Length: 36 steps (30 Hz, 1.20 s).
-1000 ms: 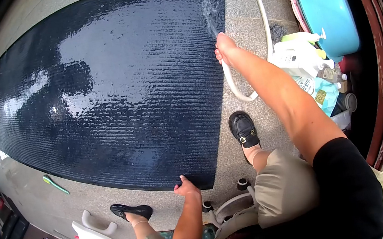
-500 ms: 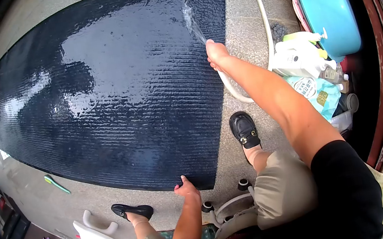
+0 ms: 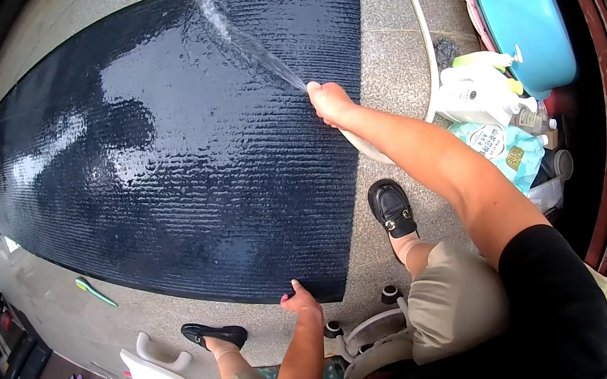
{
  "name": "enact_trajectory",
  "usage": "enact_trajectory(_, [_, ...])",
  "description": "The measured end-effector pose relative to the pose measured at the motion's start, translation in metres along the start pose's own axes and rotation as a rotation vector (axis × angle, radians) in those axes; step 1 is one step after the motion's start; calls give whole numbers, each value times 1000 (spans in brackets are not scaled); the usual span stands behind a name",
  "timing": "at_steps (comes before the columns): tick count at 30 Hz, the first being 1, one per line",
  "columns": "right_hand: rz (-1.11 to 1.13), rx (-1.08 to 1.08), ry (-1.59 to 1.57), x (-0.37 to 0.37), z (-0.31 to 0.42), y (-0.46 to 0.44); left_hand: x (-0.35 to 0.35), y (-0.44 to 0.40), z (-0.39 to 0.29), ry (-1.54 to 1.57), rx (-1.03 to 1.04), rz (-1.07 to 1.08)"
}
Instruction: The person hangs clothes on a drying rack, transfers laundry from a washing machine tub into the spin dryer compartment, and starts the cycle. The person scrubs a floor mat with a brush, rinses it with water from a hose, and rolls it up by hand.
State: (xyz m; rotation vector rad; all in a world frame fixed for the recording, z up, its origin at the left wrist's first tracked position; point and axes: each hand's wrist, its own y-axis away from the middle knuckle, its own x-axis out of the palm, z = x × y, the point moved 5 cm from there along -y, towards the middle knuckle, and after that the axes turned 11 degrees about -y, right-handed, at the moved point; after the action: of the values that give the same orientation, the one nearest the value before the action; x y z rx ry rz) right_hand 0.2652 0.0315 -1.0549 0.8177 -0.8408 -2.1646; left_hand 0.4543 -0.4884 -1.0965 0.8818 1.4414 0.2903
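My right hand is closed around the end of a pale hose, above the right part of a dark ribbed mat. A stream of water shoots from it toward the mat's far edge. The mat lies wet and shiny on the floor. At its near right edge, my left hand grips the rim, thumb on top; the fingers underneath are partly hidden.
On the right are a blue basin, a white pump bottle and a teal bag. A green-handled brush lies left of the mat. A stool with white legs is below me.
My right hand has moved left and slightly nearer with the hose. The water stream now slants left and lands farther left on the mat. My left hand stays at the mat's edge.
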Motion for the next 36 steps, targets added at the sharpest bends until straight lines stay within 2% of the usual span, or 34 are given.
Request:
enact_trajectory(6, [-137, 106, -30, -19, 3, -9, 1, -10, 6, -58, -3, 1])
enact_trajectory(8, [-111, 104, -38, -18, 7, 0, 0, -5, 1, -72, -12, -8])
enact_trajectory(11, [-12, -10, 117, -1, 7, 9, -7, 20, -20, -82, -31, -19])
enact_trajectory(18, [163, 17, 266, 17, -10, 40, -6, 19, -22, -72, -30, -11])
enact_trajectory(20, [121, 36, 274, 12, -30, 31, -7, 24, -26, -82, -43, -18])
enact_trajectory(22, [-13, 226, 59, -6, -48, 26, -7, 24, -26, -99, -53, -20])
enact_trajectory(24, [-191, 170, -37, -28, -65, -6, -6, 20, -23, -87, -47, -26])
enact_trajectory(28, [-368, 312, -284, -63, -41, -25, -9, 29, -29, -100, -53, -5])
enact_trajectory(29, [-425, 271, -358, -70, -33, -24, -10, 33, -32, -84, -53, 7])
enact_trajectory(34, [-321, 280, -309, -67, -30, -17, -9, 33, -31, -71, -51, 20])
enact_trajectory(36, [-198, 282, -205, -54, -40, -11, -9, 35, -34, -65, -34, 41])
